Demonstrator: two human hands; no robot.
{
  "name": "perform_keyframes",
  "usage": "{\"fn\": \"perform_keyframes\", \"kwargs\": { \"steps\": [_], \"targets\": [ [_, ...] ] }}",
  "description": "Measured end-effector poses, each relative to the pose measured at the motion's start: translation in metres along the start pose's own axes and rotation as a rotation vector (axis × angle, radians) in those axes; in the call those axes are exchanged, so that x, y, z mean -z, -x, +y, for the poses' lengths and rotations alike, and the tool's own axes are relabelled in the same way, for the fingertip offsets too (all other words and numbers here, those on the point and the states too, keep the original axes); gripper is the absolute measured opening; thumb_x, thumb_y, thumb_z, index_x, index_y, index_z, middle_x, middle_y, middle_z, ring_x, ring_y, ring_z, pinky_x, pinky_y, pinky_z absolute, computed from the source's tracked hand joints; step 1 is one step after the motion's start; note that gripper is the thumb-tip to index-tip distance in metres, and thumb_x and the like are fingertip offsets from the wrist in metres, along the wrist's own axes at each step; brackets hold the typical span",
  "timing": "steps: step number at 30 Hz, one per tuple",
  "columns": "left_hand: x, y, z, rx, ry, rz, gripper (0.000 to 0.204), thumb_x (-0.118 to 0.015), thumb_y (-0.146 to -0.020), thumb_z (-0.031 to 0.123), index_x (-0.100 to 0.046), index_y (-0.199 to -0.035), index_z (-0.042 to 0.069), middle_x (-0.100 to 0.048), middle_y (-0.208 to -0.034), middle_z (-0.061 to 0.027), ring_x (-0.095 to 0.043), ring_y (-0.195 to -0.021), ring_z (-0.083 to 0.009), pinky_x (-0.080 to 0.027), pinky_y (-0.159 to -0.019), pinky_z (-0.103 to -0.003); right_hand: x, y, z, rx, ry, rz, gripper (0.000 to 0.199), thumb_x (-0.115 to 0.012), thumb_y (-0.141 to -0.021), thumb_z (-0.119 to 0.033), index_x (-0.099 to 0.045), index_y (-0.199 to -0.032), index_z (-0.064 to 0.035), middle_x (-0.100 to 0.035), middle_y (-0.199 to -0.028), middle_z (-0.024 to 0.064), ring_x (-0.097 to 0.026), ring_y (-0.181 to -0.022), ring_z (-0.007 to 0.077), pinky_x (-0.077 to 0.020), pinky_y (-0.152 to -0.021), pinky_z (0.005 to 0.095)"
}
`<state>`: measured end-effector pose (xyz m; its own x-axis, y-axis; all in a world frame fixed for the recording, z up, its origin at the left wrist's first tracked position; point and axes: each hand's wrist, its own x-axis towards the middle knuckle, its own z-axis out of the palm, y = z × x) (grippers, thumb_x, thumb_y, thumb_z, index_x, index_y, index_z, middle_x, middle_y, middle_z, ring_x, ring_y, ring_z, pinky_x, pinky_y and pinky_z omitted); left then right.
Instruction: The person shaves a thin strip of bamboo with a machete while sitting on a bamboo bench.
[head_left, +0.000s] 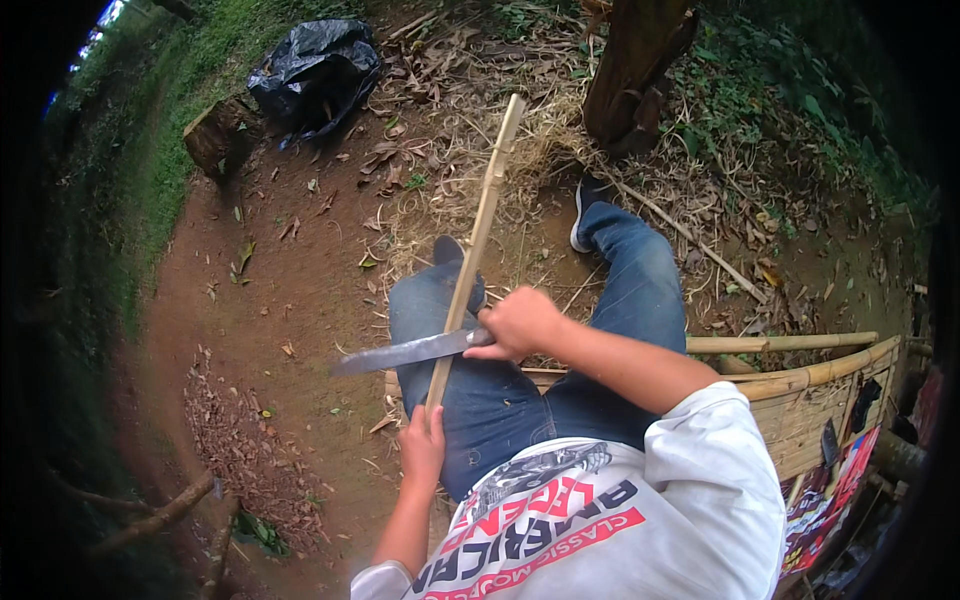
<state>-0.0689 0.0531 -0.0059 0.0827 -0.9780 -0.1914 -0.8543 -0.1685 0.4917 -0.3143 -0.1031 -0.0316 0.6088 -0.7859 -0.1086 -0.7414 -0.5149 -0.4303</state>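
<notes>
My left hand (423,447) is closed around the near end of a long pale bamboo strip (484,212). The strip slants up and away over my left thigh, with a node near its far end. In my right hand (522,324) is a machete (410,353), its handle mostly hidden by my fingers. The broad grey blade points left and lies across the strip, a little beyond my left hand. Blade and strip appear to touch where they cross.
I sit on a bamboo bench (810,378). Thin shavings (545,150) litter the ground around my feet, near a tree trunk (630,75). A black plastic bag (318,75) and a cut log (217,137) stand far left. Branches (165,518) lie near left.
</notes>
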Motion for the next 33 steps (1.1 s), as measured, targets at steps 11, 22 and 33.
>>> {"fn": "perform_keyframes", "kwargs": {
  "steps": [11,22,33],
  "targets": [
    [-0.005,-0.017,0.015,-0.012,0.031,-0.046,0.030,-0.058,-0.097,0.028,-0.055,-0.084,0.001,-0.060,-0.067,-0.0276,-0.060,-0.065,-0.0483,-0.045,-0.053,-0.054,0.018,0.011,0.071,-0.346,-0.011,0.151,0.070,-0.049,-0.083,-0.074,-0.071,-0.077,-0.0075,-0.066,-0.063,0.0136,-0.068,-0.059,0.0310,-0.0553,-0.058,0.0420],
    [0.000,0.000,-0.009,0.008,-0.046,-0.013,0.029,-0.058,-0.097,0.029,-0.055,-0.084,0.004,-0.059,-0.064,-0.0264,-0.059,-0.063,-0.0482,-0.043,-0.052,-0.053,0.022,-0.010,0.091,-0.196,0.037,0.207,0.071,-0.054,-0.076,-0.079,-0.067,-0.065,-0.0094,-0.063,-0.056,0.0115,-0.066,-0.055,0.0296,-0.0527,-0.052,0.0396],
    [-0.005,-0.016,0.003,-0.038,0.032,-0.030,0.031,-0.059,-0.097,0.027,-0.052,-0.081,0.002,-0.057,-0.062,-0.0266,-0.059,-0.062,-0.0475,-0.042,-0.051,-0.052,0.014,0.003,0.019,-0.219,-0.103,0.048,0.071,-0.050,-0.083,-0.075,-0.071,-0.075,-0.0075,-0.067,-0.065,0.0154,-0.068,-0.062,0.0346,-0.0551,-0.060,0.0437]
  ]
}}
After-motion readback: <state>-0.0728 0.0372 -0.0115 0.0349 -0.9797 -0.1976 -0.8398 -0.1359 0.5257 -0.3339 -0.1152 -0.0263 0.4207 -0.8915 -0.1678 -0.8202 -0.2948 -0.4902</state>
